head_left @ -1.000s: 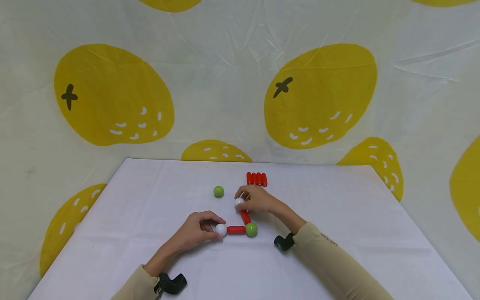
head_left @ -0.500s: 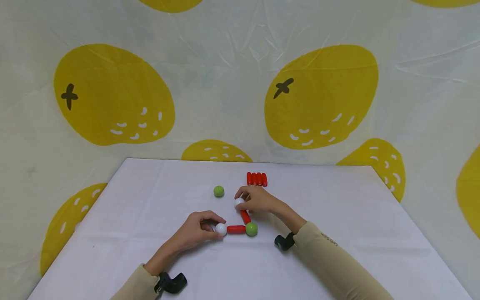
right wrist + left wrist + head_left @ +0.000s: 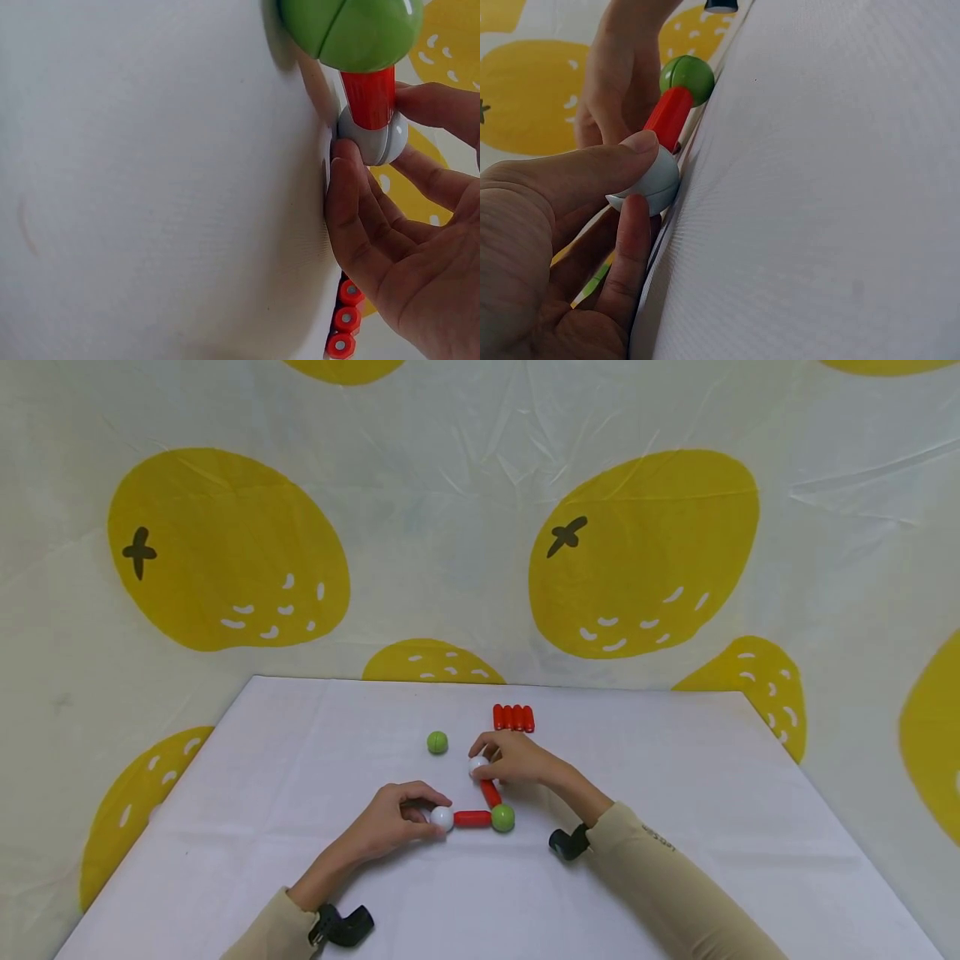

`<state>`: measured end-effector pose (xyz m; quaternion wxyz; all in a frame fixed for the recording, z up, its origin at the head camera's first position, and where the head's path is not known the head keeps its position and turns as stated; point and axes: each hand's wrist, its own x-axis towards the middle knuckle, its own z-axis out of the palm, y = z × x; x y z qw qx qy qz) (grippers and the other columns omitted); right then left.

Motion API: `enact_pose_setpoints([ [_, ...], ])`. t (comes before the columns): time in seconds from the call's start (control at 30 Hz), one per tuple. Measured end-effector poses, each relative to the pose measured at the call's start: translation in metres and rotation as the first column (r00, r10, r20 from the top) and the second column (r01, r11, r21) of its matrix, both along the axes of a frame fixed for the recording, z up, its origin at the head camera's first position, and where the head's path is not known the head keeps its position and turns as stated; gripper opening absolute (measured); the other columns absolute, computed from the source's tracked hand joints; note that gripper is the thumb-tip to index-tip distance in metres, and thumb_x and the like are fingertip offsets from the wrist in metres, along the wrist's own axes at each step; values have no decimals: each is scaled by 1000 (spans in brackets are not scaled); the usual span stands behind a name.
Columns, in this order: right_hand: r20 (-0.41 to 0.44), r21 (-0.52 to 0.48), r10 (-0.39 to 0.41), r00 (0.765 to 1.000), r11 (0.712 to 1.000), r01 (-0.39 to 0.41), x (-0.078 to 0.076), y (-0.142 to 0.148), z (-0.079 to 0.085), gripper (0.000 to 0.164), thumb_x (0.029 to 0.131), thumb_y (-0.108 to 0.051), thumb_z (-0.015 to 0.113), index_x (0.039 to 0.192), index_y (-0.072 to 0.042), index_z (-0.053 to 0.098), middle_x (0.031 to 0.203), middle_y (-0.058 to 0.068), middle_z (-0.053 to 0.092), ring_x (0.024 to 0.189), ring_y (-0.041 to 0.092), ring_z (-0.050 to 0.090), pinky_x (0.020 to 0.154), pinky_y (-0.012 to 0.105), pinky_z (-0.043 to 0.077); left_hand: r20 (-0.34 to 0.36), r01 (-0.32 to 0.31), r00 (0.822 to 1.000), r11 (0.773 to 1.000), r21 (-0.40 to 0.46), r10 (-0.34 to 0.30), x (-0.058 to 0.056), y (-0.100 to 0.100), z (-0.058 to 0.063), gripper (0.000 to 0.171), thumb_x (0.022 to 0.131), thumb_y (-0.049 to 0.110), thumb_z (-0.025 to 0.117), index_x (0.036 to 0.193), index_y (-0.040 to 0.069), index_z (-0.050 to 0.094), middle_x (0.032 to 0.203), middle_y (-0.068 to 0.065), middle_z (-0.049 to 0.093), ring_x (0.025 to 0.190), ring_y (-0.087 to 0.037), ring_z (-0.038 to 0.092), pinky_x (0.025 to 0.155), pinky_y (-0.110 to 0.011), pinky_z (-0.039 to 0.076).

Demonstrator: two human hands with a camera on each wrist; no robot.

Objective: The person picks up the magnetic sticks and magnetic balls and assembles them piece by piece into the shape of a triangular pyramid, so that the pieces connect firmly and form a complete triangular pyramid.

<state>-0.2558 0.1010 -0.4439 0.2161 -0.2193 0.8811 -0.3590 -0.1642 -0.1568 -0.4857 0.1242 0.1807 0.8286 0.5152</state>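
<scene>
My left hand (image 3: 390,822) pinches a white ball (image 3: 442,818) between thumb and fingers on the table. From that ball a red rod (image 3: 472,819) runs right to a green ball (image 3: 503,818). A second red rod (image 3: 491,793) slants up and left from the green ball to another white ball (image 3: 478,767). My right hand (image 3: 517,758) holds this second white ball between thumb and fingers. The joined pieces form a bent V shape. In the right wrist view, the green ball (image 3: 352,30) stands close, with the red rod (image 3: 369,97) leading to the white ball (image 3: 371,135).
A loose green ball (image 3: 437,742) lies left of my right hand. Several red rods (image 3: 513,718) lie side by side behind that hand. The white-covered table (image 3: 675,760) ends at a hanging cloth (image 3: 435,527) with a yellow fruit print.
</scene>
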Motion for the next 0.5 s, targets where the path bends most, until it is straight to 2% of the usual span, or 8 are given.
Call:
enact_pose_setpoints([
  [0.27, 0, -90, -102, 995, 991, 102, -5, 11, 8, 30, 96, -28, 73, 120, -13, 68, 106, 6, 68, 86, 21, 68, 72, 31, 60, -1, -4, 1000, 1000, -9, 4, 0, 0, 0, 34, 83, 24, 88, 115, 20, 77, 114, 1, 74, 84, -12, 63, 74, -19, 52],
  [0.4, -40, -108, -175, 984, 980, 170, -17, 23, 11, 29, 98, -27, 71, 122, -11, 67, 106, 8, 68, 86, 25, 69, 73, 33, 61, -2, -7, 1000, 1000, -11, 7, 0, 1, -1, 34, 82, 23, 88, 115, 21, 77, 114, 1, 74, 84, -12, 63, 74, -19, 52],
  [0.5, -73, -115, -244, 967, 965, 235, -28, 35, 12, 33, 97, -25, 71, 125, -9, 66, 108, 10, 68, 89, 27, 69, 75, 35, 62, 0, -9, 1000, 1000, -13, 9, 0, 1, -2, 34, 82, 23, 88, 115, 21, 77, 114, 1, 74, 84, -12, 62, 73, -19, 52],
])
